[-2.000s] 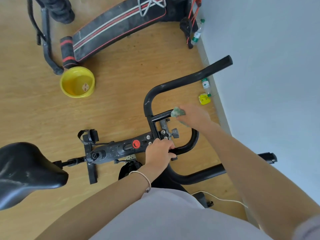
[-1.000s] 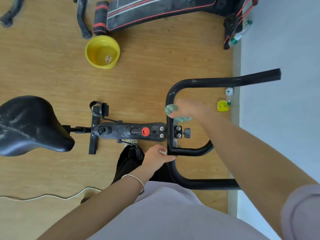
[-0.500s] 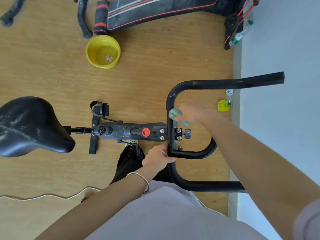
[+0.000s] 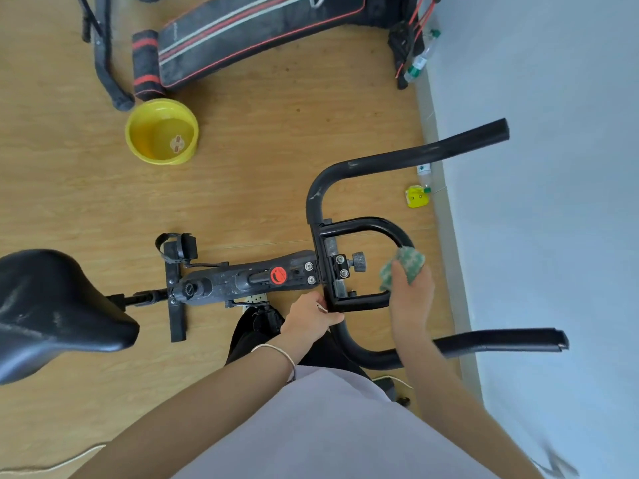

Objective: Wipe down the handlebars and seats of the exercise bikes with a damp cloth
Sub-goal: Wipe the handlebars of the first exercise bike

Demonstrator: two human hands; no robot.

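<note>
head view: right hand (image 4: 411,300) fingers hold green cloth (image 4: 407,261) against inner loop (image 4: 366,222); left hand (image 4: 308,320) grips handlebars (image 4: 313,202).

A small workout room — an exercise bike (image 4: 262,278) with a black saddle (image 4: 52,305) stands on a wood-look floor (image 4: 242,150), a padded sit-up bench (image 4: 259,32) beyond it, beside a plain pale wall (image 4: 553,167).
</note>
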